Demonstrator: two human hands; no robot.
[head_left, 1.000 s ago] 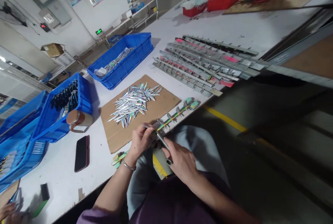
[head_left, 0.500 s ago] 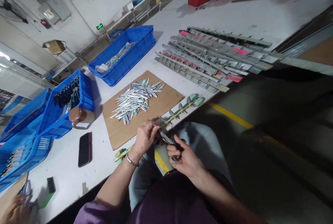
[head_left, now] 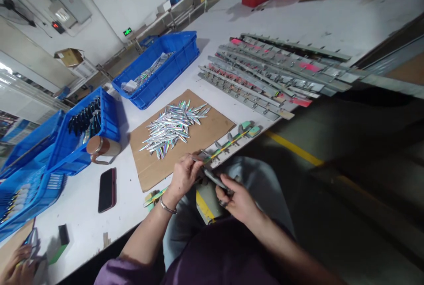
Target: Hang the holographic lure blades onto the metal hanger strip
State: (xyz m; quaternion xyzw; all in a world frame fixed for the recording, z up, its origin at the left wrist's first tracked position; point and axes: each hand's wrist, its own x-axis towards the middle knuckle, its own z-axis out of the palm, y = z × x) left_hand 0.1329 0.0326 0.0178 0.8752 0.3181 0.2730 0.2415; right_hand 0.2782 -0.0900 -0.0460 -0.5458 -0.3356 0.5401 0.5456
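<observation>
Left hand [head_left: 181, 175] pinched shut on a slim silvery lure [head_left: 198, 160] at the table's near edge; right hand [head_left: 236, 196] curled tight round pliers [head_left: 215, 180] just off that edge, above the lap. Beside the left hand, a clip rail [head_left: 232, 140] along the edge, the cardboard sheet [head_left: 217, 124] with heaped holographic lures [head_left: 172, 128] just behind. Open floor to the right

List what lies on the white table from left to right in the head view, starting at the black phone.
Black phone → cardboard sheet with the pile of shiny holographic lures on it → strip with green clips at the table edge → rows of grey metal racks.
</observation>
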